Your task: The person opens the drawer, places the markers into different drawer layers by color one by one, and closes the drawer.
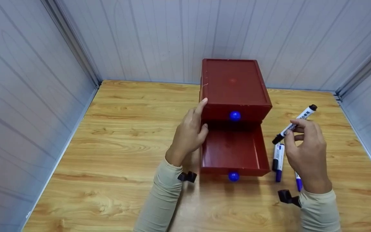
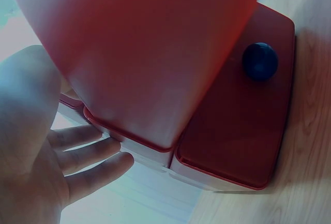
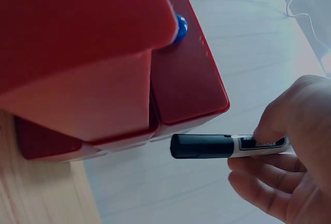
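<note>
In the head view, a dark red drawer cabinet (image 1: 233, 82) with blue round knobs stands at the back, its middle drawer (image 1: 230, 151) pulled out. The inside of that drawer shows only its bare floor. My left hand (image 1: 188, 132) rests against the cabinet's left side, one finger near the top front corner and the thumb at the drawer opening. In the left wrist view its other fingers (image 2: 93, 175) lie loosely extended beside the cabinet. To the right of the cabinet, my right hand (image 1: 308, 149) pinches a white marker with a black cap (image 3: 207, 146) between thumb and fingers, holding it slanted.
Below the held marker, a blue-capped marker (image 1: 280, 162) and a black-capped marker (image 1: 275, 158) lie side by side on the wood-grain table (image 1: 124, 145). Another blue-capped marker (image 1: 298, 183) is partly hidden by the right wrist. Pale panel walls (image 1: 153, 42) surround the table.
</note>
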### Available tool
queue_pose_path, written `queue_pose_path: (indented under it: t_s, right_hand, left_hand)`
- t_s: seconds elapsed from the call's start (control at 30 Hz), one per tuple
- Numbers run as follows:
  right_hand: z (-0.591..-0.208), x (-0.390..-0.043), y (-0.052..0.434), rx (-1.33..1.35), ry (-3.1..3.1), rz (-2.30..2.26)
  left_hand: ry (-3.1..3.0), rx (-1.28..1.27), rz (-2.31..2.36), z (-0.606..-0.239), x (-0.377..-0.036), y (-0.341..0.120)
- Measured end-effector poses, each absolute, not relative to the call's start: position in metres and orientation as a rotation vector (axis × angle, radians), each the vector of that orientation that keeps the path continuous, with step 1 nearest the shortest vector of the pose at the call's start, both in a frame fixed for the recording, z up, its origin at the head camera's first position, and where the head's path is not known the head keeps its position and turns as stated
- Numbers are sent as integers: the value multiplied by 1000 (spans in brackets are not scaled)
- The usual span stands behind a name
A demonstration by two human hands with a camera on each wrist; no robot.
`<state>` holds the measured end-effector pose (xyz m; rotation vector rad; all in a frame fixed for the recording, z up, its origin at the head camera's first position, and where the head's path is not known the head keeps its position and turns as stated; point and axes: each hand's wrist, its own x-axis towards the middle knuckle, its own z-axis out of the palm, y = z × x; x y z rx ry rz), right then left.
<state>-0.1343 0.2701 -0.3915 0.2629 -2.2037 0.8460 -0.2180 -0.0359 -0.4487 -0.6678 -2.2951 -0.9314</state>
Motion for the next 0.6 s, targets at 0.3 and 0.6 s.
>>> queue_pose_path:
  t_s: [0.3,0.6]
  right_hand:
    - [-386,-135,255,355,-2121,846]
    - [-391,-135,236,562,-2135,813]
  left_hand:
    - [-2294,-671,-938,-449,-218,-35]
    - [-2269,-691,-951,-450,-219,-35]
